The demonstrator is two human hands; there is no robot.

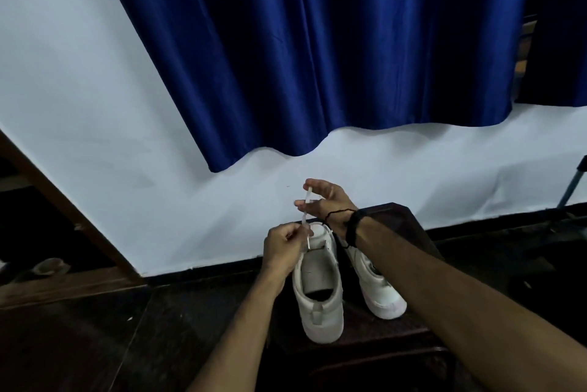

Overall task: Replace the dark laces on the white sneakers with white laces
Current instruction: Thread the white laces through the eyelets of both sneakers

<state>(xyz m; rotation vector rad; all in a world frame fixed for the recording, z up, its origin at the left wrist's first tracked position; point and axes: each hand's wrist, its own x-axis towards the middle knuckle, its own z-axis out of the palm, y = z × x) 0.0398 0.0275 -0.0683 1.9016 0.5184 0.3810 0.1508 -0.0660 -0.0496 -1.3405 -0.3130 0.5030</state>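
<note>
Two white sneakers sit on a dark worktop (409,226) near the wall, heels toward the person. The left sneaker (319,293) is the one being worked on; the right sneaker (376,283) stands just beside it, partly behind the right forearm.

Left hand (282,247) hovers over the left shoe's tongue area, fingers curled, pinching the white lace (305,217) low down. Right hand (324,201) is raised above the shoe's toe end, thumb and fingers loosely curled w/ the lace's upper part pinched between them, so the lace runs taut-ish between both hands. A thin dark cord (336,213) loops at the right wrist; can't tell if it's a removed dark lace or a wrist thread.

Judgement: lacing of the left shoe looks early; eyelets too small/blurred to count.

Risks from here:
- Lace tip may miss or fray at an eyelet, since light is dim & the holes are hard to see.
- Uneven pull by one hand could leave ends of unequal length.
- Right forearm passes close over the right sneaker, so a sweep back may knock it off the worktop edge.
- Lace may twist if fed w/o flattening.
</note>
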